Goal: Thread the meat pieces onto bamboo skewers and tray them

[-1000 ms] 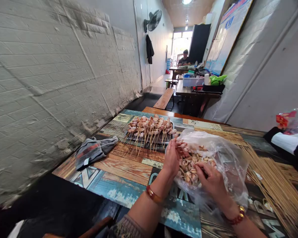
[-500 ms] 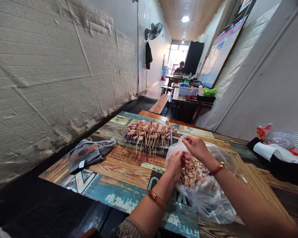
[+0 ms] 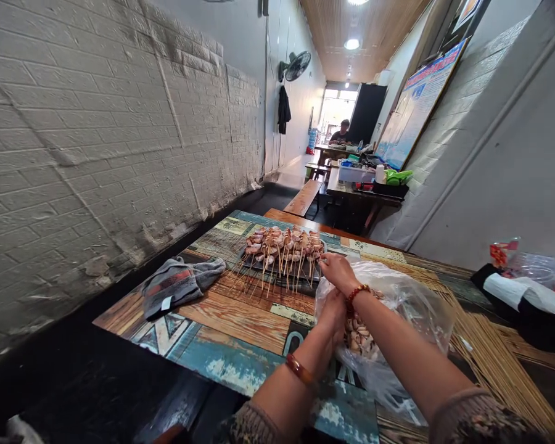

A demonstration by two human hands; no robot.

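Observation:
My right hand (image 3: 337, 272) reaches to the right end of a dark tray (image 3: 254, 265). Its fingers are pinched at the stick end of a meat skewer (image 3: 315, 242), which rests against the pile of meat skewers (image 3: 282, 243). My left hand (image 3: 333, 316) is lower, over the near-left side of a clear plastic bag (image 3: 425, 314); its fingers are mostly hidden behind my right wrist. Loose pieces of raw meat (image 3: 361, 340) lie in the bag, partly covered by my right forearm.
Bare bamboo sticks (image 3: 494, 351) lie on the table right of the bag. A grey cloth (image 3: 180, 285) is at the left. Clear plastic containers (image 3: 536, 268) stand far right. Beyond are a bench (image 3: 304, 197), another table with a bin (image 3: 356, 173), and a seated person (image 3: 341, 133).
My right hand has moved left and forward from above the bag, bringing the meat skewer onto the pile. My left hand has dropped slightly. The view has shifted a little.

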